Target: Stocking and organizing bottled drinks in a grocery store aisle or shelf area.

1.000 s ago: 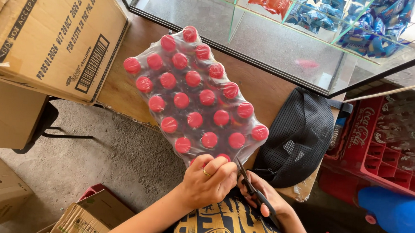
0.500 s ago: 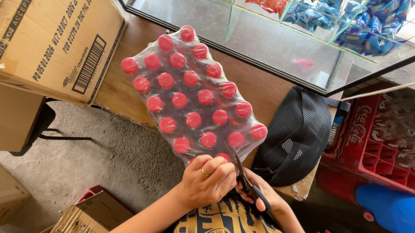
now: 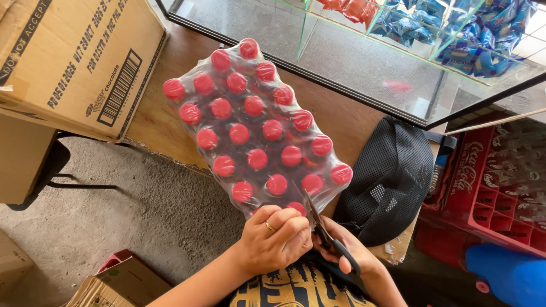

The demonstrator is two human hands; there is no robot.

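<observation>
Tightly shrink-wrapped bottle pack [image 3: 257,130]; red caps [image 3: 239,134].

Both bare forearms come up from the bottom edge and meet near the middle of the view. The left hand [image 3: 276,238] is curled into a loose fist, knuckles up and back of the hand toward the camera, with a ring on one finger; its fingers fold down and inward, and what its grip closes on is hidden beneath them. The right hand [image 3: 348,250] lies just beside it, touching or nearly so, mostly tucked lower and partly hidden. Its fingers are wrapped through dark handles, its grip closed firmly around them, wrist bent slightly inward, forearm running down to the right.
</observation>
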